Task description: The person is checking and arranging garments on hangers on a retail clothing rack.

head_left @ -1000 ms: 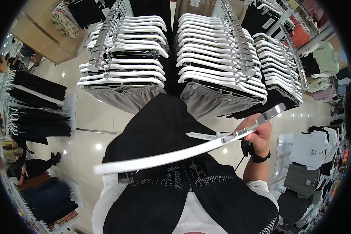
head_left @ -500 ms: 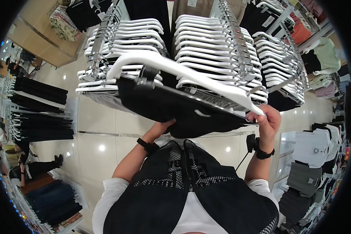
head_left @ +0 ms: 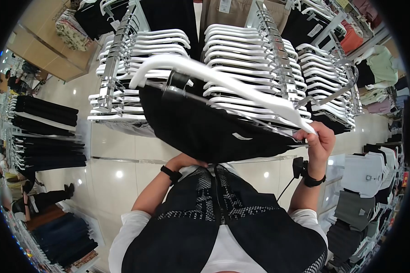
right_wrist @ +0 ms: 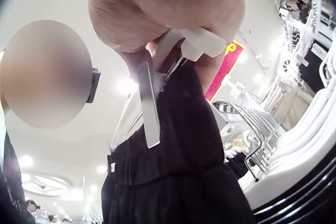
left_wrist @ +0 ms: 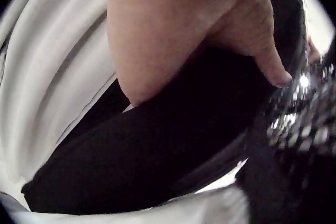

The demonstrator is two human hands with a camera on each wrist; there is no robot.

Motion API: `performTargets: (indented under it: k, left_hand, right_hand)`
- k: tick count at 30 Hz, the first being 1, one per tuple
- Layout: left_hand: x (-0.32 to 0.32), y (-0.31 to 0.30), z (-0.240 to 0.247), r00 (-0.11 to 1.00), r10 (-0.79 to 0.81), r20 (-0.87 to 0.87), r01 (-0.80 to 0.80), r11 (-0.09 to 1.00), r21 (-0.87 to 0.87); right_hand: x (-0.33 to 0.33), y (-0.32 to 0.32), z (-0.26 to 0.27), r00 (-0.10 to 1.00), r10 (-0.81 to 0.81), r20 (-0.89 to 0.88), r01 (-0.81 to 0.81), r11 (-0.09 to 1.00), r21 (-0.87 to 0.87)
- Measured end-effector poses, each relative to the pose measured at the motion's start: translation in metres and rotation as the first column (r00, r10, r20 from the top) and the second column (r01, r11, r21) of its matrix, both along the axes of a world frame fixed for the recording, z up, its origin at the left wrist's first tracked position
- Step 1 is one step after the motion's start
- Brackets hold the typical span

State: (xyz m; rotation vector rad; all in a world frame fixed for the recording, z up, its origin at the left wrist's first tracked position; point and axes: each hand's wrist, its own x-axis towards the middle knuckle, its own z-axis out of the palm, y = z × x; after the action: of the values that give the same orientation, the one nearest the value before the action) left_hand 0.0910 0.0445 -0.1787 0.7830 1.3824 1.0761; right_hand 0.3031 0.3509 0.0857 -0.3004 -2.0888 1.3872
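Note:
My right hand (head_left: 320, 139) pinches one end of a white hanger (head_left: 232, 82), thumb on top. Black trousers (head_left: 200, 118) with a gathered waistband hang from it, held by a shiny clip (head_left: 173, 86) near the hanger's far end. In the right wrist view, a clear clip strip (right_wrist: 150, 106) lies over the waistband beneath that hand. My left hand (left_wrist: 178, 19) is low against my body, its thumb lying over black cloth and its other fingers hidden. The trousers cover part of it in the head view.
Rails of white hangers (head_left: 239, 50) stand close in front, with grey garments below. The raised hanger's curved metal hook (head_left: 351, 84) overlaps the right-hand rail. Black clothes (head_left: 45, 109) hang at left, and a white shirt (head_left: 362, 173) at right. A person (head_left: 43, 198) is at far left.
The hanger has swung from across my body to up before the rails, and the right hand's grip is at its end. My left hand came into view and drew back slightly toward me.

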Motion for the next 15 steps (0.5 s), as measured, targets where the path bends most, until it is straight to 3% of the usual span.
performTargets:
  k: [2,5,8,9,12,13,15]
  left_hand:
    - [0.011,0.007,-0.007,0.973,-0.052,-0.226,0.061,0.997,0.036]
    - [0.022,0.009,-0.072,0.809,0.029,-0.588,0.042,0.993,0.107]
    - [0.019,0.012,-0.076,0.889,0.236,-0.392,-0.185,0.969,0.163]
    - [0.018,0.013,-0.052,0.925,0.317,-0.209,-0.3,0.948,0.112]
    - [0.011,0.011,-0.05,0.899,0.432,0.074,-0.437,0.897,0.071]
    - [0.004,0.011,-0.027,0.923,0.371,0.101,-0.362,0.927,-0.097]
    - [0.002,0.005,-0.029,0.914,0.38,0.144,-0.363,0.922,-0.133]
  right_hand:
    - [-0.005,-0.003,0.005,0.998,0.047,0.042,-0.05,0.997,0.056]
    - [-0.01,-0.009,0.005,0.989,0.114,0.089,-0.124,0.986,0.108]
    - [-0.009,-0.009,0.001,0.987,0.143,0.067,-0.148,0.985,0.084]
    - [-0.01,-0.01,0.004,0.987,0.149,0.055,-0.152,0.986,0.068]
    - [-0.009,-0.013,0.004,0.99,0.138,0.025,-0.139,0.988,0.069]
    - [-0.009,-0.013,0.004,0.99,0.138,0.023,-0.139,0.988,0.073]
    - [-0.007,-0.012,0.004,0.99,0.137,0.018,-0.138,0.987,0.079]
